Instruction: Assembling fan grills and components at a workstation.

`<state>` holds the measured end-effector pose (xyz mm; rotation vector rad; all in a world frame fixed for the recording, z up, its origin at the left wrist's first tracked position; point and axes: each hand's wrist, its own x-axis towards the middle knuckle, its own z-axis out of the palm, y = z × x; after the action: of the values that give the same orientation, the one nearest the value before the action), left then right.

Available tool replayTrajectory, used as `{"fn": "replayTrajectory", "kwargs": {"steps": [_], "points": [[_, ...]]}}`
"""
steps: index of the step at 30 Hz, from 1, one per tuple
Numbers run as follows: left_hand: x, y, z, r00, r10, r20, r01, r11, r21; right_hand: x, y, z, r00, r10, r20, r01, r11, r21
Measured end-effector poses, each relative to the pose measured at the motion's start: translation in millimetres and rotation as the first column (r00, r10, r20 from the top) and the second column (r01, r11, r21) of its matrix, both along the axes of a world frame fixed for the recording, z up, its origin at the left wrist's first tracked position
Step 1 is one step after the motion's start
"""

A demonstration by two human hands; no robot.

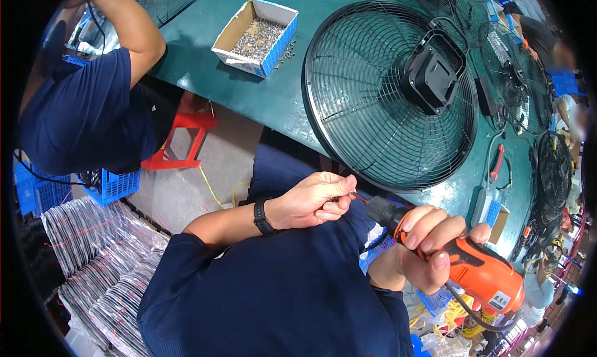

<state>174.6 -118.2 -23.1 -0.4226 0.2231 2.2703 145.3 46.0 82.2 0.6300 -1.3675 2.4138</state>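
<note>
My right hand (429,245) is wrapped round an orange and black corded power drill (482,273), its chuck and bit pointing left. At the bit's tip, my left hand (317,200) is closed, thumb and forefinger pinched together. Small dark metal bits, apparently screws, show between its fingers. A black watch sits on the left wrist. Beyond my hands, a round black fan guard (373,96) lies on the green table (205,46), with a black motor housing (432,77) at its centre. Neither hand touches the guard.
An open box of small screws (258,37) stands on the table, a few screws loose beside it. A co-worker's arm (127,34) reaches in at left, near a red stool (183,139). More fan guards (553,177) and a red-handled tool (497,163) are at right.
</note>
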Motion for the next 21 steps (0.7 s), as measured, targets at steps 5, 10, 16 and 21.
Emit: {"fn": "replayTrajectory", "kwargs": {"steps": [5,10,16,21], "points": [[-0.6,2.2,6.0,1.000,0.012,0.009,-0.012,0.997,-0.076,0.1,-4.5,-1.4,1.000,-0.004,-0.024,0.005,1.000,0.025],[-3.5,4.5,12.6,0.999,0.038,0.009,-0.036,0.982,-0.184,1.9,-8.7,-6.5,0.998,-0.023,-0.055,0.025,0.999,0.030],[-3.9,4.3,12.8,0.999,0.028,-0.038,-0.038,0.956,-0.291,-1.4,-5.0,-15.9,0.991,0.056,-0.123,-0.050,0.998,0.046],[-2.8,4.3,6.5,0.998,-0.006,-0.061,-0.014,0.950,-0.313,-0.8,-2.1,-20.3,0.996,0.058,-0.070,-0.055,0.997,0.048]]}}
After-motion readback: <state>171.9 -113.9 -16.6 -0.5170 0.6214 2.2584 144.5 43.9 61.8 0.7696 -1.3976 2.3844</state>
